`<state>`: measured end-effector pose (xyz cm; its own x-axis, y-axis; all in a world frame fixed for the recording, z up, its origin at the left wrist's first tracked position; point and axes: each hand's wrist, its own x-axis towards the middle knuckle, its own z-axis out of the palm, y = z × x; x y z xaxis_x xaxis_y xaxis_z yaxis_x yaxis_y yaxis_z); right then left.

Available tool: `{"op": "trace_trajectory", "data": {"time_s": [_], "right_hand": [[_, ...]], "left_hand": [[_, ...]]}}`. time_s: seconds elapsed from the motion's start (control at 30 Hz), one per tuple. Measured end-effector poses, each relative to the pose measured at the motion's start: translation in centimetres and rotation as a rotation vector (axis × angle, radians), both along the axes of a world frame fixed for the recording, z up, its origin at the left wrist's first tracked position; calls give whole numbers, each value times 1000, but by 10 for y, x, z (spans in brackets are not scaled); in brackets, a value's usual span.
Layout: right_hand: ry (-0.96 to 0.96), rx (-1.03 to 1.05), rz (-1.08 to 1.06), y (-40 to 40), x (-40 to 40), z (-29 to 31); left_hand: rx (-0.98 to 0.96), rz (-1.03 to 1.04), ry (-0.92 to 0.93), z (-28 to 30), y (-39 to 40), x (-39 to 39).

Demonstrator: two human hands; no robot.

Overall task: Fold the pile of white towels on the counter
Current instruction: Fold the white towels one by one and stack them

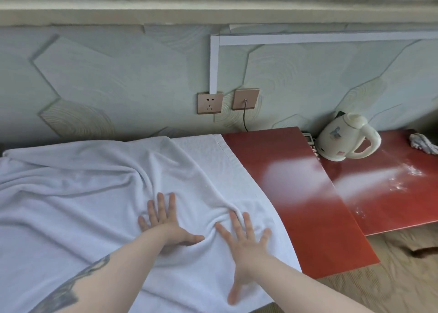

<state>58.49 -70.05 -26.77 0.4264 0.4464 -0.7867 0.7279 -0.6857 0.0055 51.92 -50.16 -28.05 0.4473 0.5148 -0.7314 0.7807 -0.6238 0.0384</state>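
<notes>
Two hands lie flat on a large white towel [78,194] in the head view, and both have straight, spread fingers that grip nothing. The left hand [166,222] presses palm down near the middle of the cloth, its thumb pointing to the right; the forearm behind it has a dark tattoo. The right hand [244,244] is just beside it, palm down too, and between the two hands the fabric rises in a soft ridge of wrinkles. The towel is thick terry with a fine looped texture and a flat woven band along its far right edge — it is spread over most of the left part of the counter [296,194], with long folds running toward the far left. The counter is a glossy red board with a straight edge and bright reflections on it. Beside it on the right sits a second red surface [391,206], with white specks scattered over it. On this surface stands a cream plastic kettle [343,139] with a rounded body and a curved handle; its lid is closed, so its content cannot be seen. A crumpled grey cloth [422,144] lies at the far right. On the pale green wall with hexagon pattern are a socket [210,103] and a second plate [245,99] — a dark cable [244,120] hangs from it.
</notes>
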Motion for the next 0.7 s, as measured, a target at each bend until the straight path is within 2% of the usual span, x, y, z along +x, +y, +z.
{"op": "trace_trajectory", "data": {"time_s": [0.2, 0.43, 0.5, 0.6, 0.67, 0.7], "right_hand": [[-26, -33, -50, 6, 0, -11], [21, -44, -44, 14, 6, 10], [30, 88, -190, 37, 32, 34], [-293, 496, -345, 89, 77, 56], [-287, 640, -349, 115, 96, 44], [-230, 622, -299, 123, 98, 33]], "left_hand": [[-66, -23, 133, 15, 10, 16], [-108, -27, 132, 13, 18, 23], [-113, -46, 108, 10, 20, 20], [-127, -87, 84, 6, 20, 16], [-111, -178, 91, 2, 18, 9], [-103, -237, 98, -2, 16, 4]]}}
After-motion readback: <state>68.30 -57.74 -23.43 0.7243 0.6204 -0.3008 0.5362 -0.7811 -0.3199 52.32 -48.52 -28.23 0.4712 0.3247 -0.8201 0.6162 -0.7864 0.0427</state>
